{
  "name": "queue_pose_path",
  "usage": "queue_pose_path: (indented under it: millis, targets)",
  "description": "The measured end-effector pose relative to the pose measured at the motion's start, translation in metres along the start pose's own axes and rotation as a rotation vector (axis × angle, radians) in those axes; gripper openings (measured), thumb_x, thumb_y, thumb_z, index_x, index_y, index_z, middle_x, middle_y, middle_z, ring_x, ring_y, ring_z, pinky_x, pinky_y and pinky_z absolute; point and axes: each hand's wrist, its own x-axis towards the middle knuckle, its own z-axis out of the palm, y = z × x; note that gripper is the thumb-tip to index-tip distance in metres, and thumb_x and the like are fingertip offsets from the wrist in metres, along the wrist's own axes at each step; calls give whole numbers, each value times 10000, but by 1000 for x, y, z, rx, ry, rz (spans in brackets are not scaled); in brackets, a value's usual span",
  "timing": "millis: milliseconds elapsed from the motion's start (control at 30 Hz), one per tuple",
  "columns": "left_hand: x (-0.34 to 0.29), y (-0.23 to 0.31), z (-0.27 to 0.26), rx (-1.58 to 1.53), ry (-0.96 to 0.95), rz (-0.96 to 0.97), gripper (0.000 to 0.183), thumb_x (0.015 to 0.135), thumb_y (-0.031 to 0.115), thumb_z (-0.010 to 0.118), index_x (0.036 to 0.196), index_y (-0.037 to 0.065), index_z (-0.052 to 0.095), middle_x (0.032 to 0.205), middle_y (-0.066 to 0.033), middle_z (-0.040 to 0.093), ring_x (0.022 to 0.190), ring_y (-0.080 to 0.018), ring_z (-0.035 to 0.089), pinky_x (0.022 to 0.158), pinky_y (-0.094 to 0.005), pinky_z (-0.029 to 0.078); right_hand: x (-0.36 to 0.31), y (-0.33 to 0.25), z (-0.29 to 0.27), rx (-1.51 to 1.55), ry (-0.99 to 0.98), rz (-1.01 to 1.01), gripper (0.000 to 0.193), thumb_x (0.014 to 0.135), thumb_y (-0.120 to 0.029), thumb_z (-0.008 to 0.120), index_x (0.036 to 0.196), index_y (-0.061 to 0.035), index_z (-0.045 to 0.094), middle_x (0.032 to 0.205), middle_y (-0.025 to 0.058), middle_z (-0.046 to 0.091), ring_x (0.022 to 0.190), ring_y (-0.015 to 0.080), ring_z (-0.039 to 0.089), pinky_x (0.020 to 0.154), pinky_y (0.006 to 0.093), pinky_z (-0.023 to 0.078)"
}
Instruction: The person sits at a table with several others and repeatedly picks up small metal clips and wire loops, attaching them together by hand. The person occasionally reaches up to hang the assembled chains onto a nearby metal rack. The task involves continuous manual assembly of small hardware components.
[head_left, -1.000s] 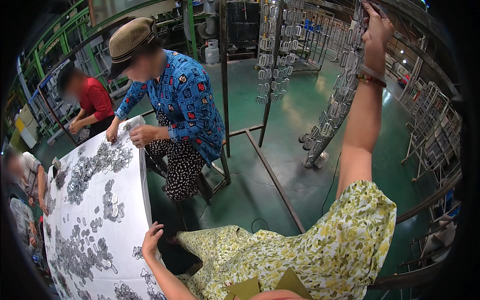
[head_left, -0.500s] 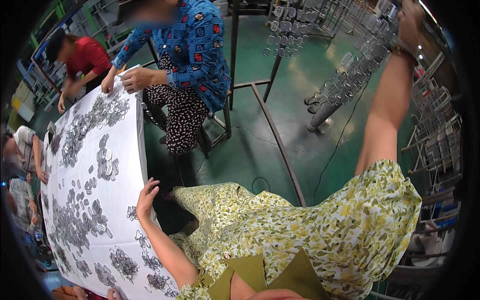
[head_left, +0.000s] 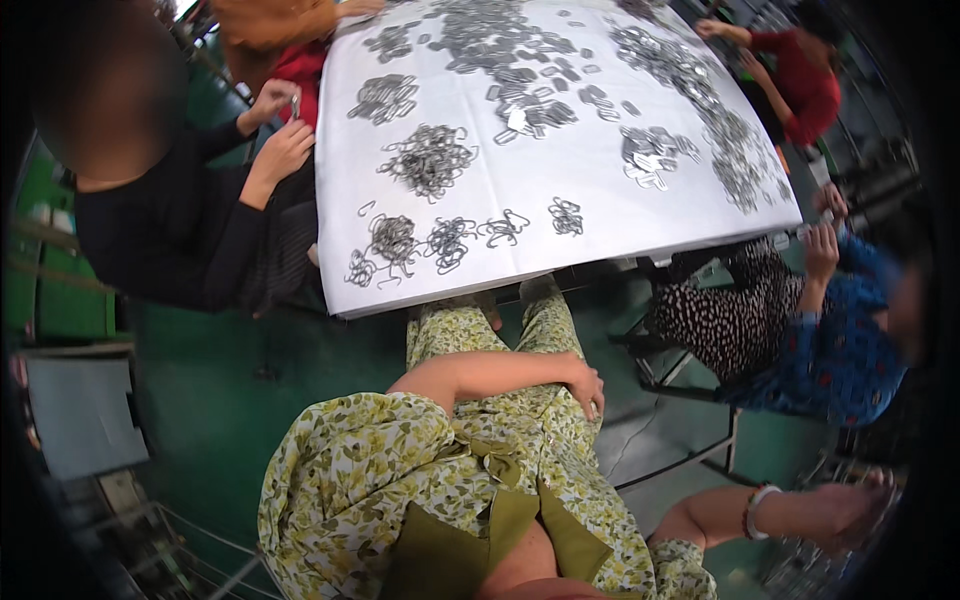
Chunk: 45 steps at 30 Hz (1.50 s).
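While the fingers [head_left: 596, 398] of the left hand [head_left: 585, 385] lie loosely curled over the thigh of the floral dress [head_left: 470, 340], they hold nothing that can be seen; the hand simply rests there, just short of the near edge of the table [head_left: 640, 250]. The right hand [head_left: 850, 508] reaches far out to the lower right, past a beaded bracelet [head_left: 757, 510] on the wrist, toward a blurred bit of metalwork [head_left: 800, 575]. Whether its fingers are spread or closed on something cannot be told.

Neither hand is on the wire clips [head_left: 447, 243]. A row of small tangled bunches of them lies along the near edge of the white table top, with a fuller heap [head_left: 430, 158] behind it toward the left edge. Larger drifts run across the far side and down the right edge. Judging from this, much of the metal lies loose and mixed, and only the few near bunches look gathered.

A person in black [head_left: 170, 230] sits at the left edge with both hands raised by the table. A person in a blue patterned top [head_left: 840, 360] sits at the right corner, and one in red [head_left: 800, 85] is farther back.

The picture's right rim is dark and smeared, so the right fingertips and whatever they meet are lost. The table's far edge is cut off at the top.
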Motion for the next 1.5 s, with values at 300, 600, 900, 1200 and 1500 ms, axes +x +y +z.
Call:
queue_pose_path:
  millis: [300,600,900,1200,1500]
  targets:
    - [-32,-19,14,-80,311,86,220,788,198,606,962,96,694,956,-80,664,944,-240,608,775,-364,481,-117,18,162,97,-549,401,201,837,53,556,1028,82,612,934,125,627,784,174,590,733,248,470]
    - [-252,-59,-153,197,1224,-564,178,835,127,538,920,60,679,881,-101,649,845,-264,600,795,-347,473,-202,8,246,288,-1128,805,327,810,37,599,1124,-51,613,769,80,589,666,128,548,634,271,445]
    - [-328,-159,-202,630,1148,-868,78,783,71,588,840,61,640,846,-81,578,884,-268,530,767,-355,470,-224,19,276,363,-1149,882,265,816,47,584,1069,-16,628,768,60,603,705,99,564,643,246,446]
    - [-305,-93,-208,442,1411,-792,114,855,99,532,907,14,586,840,-117,590,851,-297,538,766,-383,433,-345,30,291,509,-620,1475,206,904,-86,548,1069,10,624,761,44,615,614,54,496,535,190,397]
    - [-252,-20,-146,209,1374,-765,138,878,101,503,931,10,593,861,-148,578,897,-320,535,817,-398,416,-356,19,301,441,-487,1473,201,911,-125,534,1062,-30,628,692,2,568,524,17,449,408,167,329]
